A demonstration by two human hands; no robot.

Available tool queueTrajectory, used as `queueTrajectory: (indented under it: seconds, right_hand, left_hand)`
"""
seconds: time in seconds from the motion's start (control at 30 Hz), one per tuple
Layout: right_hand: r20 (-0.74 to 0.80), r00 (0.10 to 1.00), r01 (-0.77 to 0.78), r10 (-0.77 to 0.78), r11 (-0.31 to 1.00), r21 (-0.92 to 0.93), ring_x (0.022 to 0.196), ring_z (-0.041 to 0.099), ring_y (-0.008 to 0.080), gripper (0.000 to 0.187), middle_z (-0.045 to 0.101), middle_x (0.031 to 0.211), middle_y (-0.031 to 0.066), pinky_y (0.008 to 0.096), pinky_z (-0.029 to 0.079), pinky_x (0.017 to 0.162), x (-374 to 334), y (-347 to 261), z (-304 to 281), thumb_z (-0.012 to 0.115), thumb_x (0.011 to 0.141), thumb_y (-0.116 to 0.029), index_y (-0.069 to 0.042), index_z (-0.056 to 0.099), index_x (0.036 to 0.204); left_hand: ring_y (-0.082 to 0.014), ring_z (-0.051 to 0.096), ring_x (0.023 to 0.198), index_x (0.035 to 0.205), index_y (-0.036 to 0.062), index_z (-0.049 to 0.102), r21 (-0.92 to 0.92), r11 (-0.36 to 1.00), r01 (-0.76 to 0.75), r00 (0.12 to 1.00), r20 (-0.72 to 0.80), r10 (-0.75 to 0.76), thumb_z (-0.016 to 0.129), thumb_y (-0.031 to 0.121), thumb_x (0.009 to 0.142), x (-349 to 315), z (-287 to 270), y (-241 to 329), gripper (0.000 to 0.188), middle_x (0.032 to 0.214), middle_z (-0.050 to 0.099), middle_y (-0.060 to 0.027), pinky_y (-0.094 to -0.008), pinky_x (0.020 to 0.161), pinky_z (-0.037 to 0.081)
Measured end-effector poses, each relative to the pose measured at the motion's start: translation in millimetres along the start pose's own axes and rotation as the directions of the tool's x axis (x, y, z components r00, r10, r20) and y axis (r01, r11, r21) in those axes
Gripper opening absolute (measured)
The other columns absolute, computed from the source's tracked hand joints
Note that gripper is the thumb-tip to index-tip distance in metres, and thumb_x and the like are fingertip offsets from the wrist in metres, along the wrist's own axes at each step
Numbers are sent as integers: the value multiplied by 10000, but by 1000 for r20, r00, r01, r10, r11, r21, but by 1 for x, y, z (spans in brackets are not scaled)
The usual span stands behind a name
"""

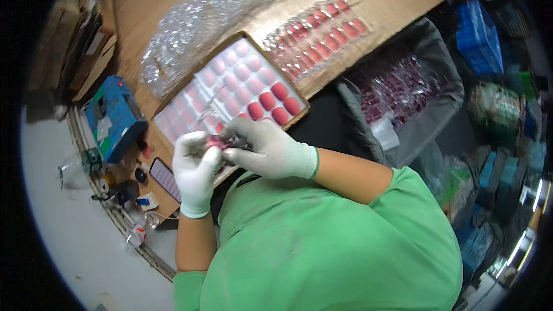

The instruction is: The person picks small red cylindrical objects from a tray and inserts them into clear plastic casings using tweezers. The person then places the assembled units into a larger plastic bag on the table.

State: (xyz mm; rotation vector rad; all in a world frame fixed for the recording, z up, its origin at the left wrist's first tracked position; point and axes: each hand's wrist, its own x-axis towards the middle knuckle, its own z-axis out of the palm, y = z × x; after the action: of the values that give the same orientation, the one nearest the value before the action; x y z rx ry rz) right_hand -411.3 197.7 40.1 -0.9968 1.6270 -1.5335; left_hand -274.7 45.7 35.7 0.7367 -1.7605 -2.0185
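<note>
Both my hands wear thin whitish gloves and meet over the near edge of a shallow cardboard box (302,114). Between the fingertips is a small pinkish-red piece (215,143), too blurred and covered to name. My left hand (194,168) is closed on it from the left. From the other side my right hand (266,151) also grips at it, with something dark under its fingers. Rows of rounded red pieces (266,101) lie in the box, and a cloudy clear sheet covers many of them, making those look pale pink.
Clear plastic blister packaging (190,37) is heaped at the back; filled strips of red pieces (322,46) lie to its right. A grey-lined bin (429,129) holds dark-red packs. On the left are a blue device (115,118), a phone (165,178) and stacked cardboard (66,52).
</note>
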Motion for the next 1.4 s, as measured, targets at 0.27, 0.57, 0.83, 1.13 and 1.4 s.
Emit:
queueTrajectory:
  seconds: [0.27, 0.57, 0.83, 1.13, 1.4]
  right_hand:
    - [23, 999, -28, 26, 991, 131, 789, 723, 185, 272, 723, 839, 131, 324, 555, 722, -4, -3, -23, 612, 987, -220, 48, 659, 988]
    - [280, 950, -166, 138, 983, 77, 803, 707, 197, 273, 714, 894, 139, 347, 550, 752, -9, -9, -31, 568, 1012, -247, 13, 632, 1063]
    - [42, 999, -6, 4, 999, 34, 807, 655, 234, 198, 647, 880, 151, 357, 513, 742, 2, -18, -7, 488, 1049, -133, 18, 592, 1123]
    - [63, 997, -45, 49, 997, -63, 708, 695, 228, 198, 680, 769, 119, 349, 537, 693, -5, -36, -10, 517, 1020, -92, 43, 627, 1116]
    - [338, 941, 11, 22, 995, -95, 794, 726, 234, 242, 722, 877, 132, 336, 562, 744, -2, -44, -31, 547, 979, -34, 28, 627, 1199]
  left_hand:
    - [-73, 598, 841, 1295, 62, 491, -334, 923, 188, 964, 243, -108, 562, 117, 1036, 8, 10, -2, 275, 1050, 610, -32, -197, 746, 511]
    - [-148, 639, 950, 1215, 13, 566, -256, 948, 190, 952, 284, -114, 616, 121, 992, 10, 4, 1, 253, 1082, 645, -54, -296, 866, 523]
    - [-119, 632, 963, 1151, -25, 627, 56, 990, 126, 955, 263, -136, 639, 86, 987, 25, 1, 54, 198, 1036, 684, -49, -285, 867, 517]
    - [-123, 619, 836, 1040, -29, 718, 160, 985, -62, 988, 149, 38, 643, 101, 970, -1, 13, 37, 165, 900, 657, -55, -289, 767, 506]
    - [-205, 569, 657, 961, -20, 711, 418, 851, -318, 945, 214, 248, 699, 62, 898, -16, 10, 53, 104, 760, 592, -110, -316, 614, 451]
